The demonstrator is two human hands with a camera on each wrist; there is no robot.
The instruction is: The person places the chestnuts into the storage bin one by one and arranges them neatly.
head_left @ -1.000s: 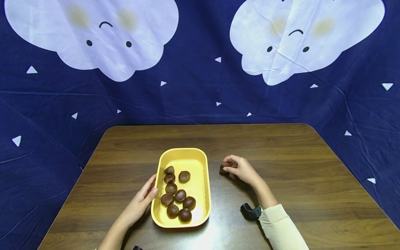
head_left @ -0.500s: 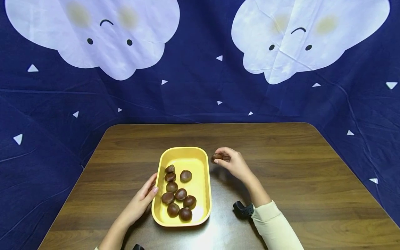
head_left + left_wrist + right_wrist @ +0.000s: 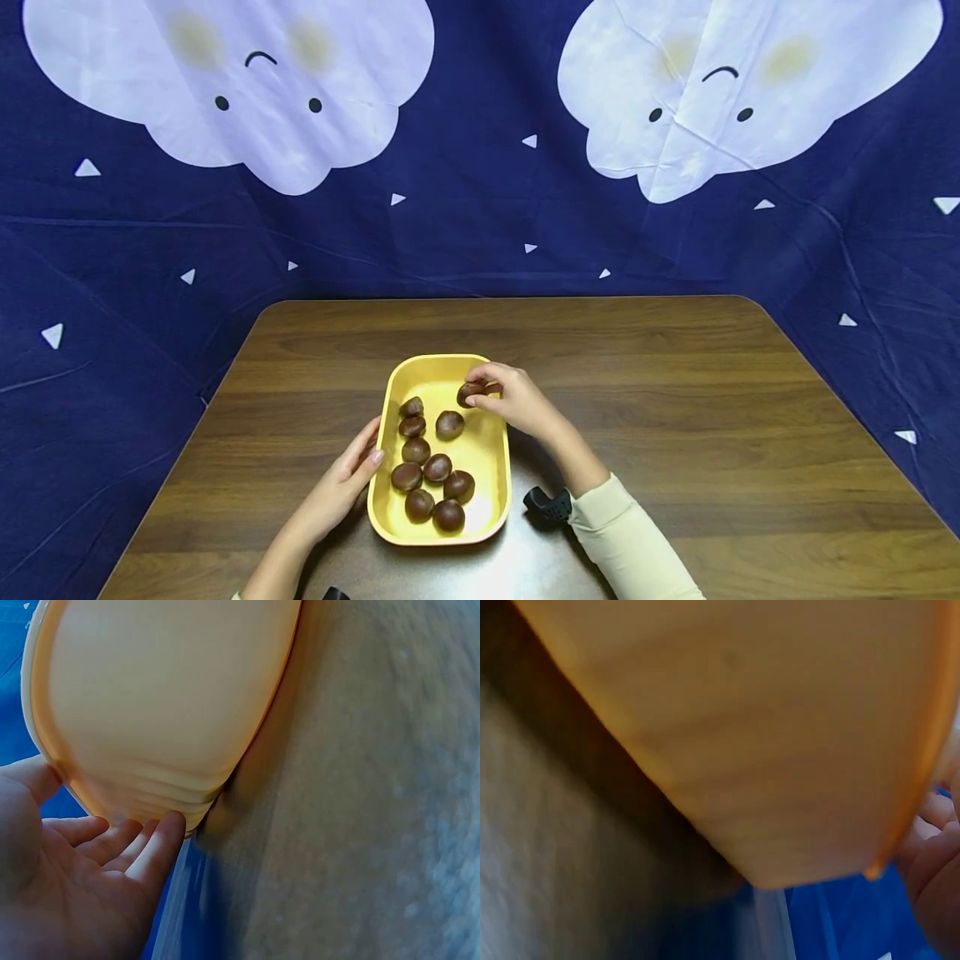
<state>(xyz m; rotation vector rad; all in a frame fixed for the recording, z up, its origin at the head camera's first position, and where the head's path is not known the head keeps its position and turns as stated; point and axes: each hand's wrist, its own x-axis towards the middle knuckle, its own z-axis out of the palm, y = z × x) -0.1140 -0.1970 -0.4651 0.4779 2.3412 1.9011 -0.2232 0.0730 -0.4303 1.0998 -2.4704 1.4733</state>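
Observation:
A yellow tray (image 3: 491,500) sits on the table with several brown chestnuts (image 3: 449,516) in it, mostly along its left side and near end. Between the thumb and fingers of my right hand (image 3: 517,404) is another chestnut (image 3: 470,393), held over the tray's far right part. My left hand (image 3: 341,483) rests against the tray's left side, thumb at the rim. In the left wrist view, its fingertips (image 3: 172,825) touch the outer wall. The right wrist view shows the tray's outer wall (image 3: 780,750) and part of my right hand (image 3: 937,862); the held chestnut is hidden there.
The brown wooden table (image 3: 675,417) extends on both sides of the tray. Beyond its far edge hangs a dark blue cloth (image 3: 480,233) with white clouds and triangles. A black wrist device (image 3: 547,505) sits by my right sleeve (image 3: 630,542).
My right hand has carried the pinched chestnut leftward from the table on the right, over the tray's rim. My left hand has stayed against the tray's side.

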